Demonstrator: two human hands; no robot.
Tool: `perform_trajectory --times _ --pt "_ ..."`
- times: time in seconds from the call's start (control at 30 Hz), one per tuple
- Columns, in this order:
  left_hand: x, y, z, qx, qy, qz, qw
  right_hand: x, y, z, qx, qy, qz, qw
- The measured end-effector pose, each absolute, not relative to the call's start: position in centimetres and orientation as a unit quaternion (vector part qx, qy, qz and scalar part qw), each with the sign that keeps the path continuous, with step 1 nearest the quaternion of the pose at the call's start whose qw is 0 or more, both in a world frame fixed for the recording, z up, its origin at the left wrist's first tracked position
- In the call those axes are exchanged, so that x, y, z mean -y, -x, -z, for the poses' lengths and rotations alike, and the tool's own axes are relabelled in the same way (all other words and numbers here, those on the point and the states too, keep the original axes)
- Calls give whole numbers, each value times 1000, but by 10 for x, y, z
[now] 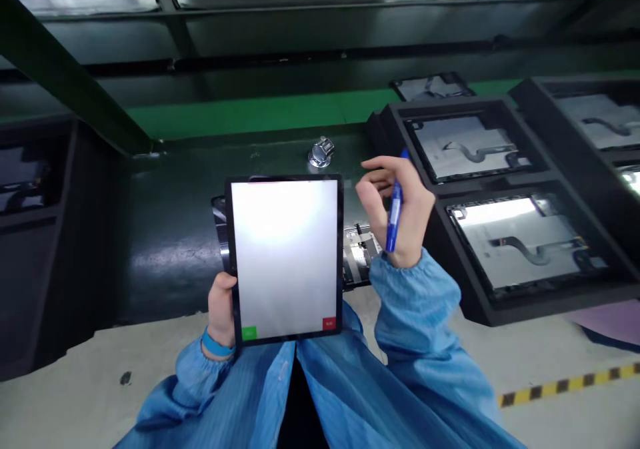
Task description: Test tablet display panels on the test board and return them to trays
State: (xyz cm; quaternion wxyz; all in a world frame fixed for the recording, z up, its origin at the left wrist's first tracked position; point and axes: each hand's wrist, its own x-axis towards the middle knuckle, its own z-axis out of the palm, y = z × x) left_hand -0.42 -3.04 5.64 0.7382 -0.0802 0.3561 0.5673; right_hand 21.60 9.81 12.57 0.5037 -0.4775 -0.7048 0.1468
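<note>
A tablet (287, 256) with a lit white screen, a green box at its lower left and a red one at its lower right, is held up by my left hand (223, 308), whose thumb rests on the left edge. To the right of the tablet, my right hand (400, 209) is raised with a blue marker (395, 216) tucked in it, its fingers curled. Partly hidden behind the tablet, a device with exposed inner parts (358, 252) lies on the dark green bench (165, 256).
A round silver metal fitting (321, 152) stands on the bench beyond the tablet. Black trays (495, 181) at the right hold panels with ribbon cables. Another black tray (65, 216) is at the left. A green post (75, 79) slants across the upper left.
</note>
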Motion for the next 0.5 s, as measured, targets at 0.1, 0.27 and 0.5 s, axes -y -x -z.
perform_trajectory --times 0.1,0.27,0.5 --pt "33 6 -53 -295 73 -547 780 -116 -216 -128 759 479 -144 417" --pt "32 6 -44 -266 50 -546 793 -90 -212 -145 838 372 -87 390" --pt "40 6 -33 -221 -10 -533 817 -26 -240 -158 879 234 -159 384"
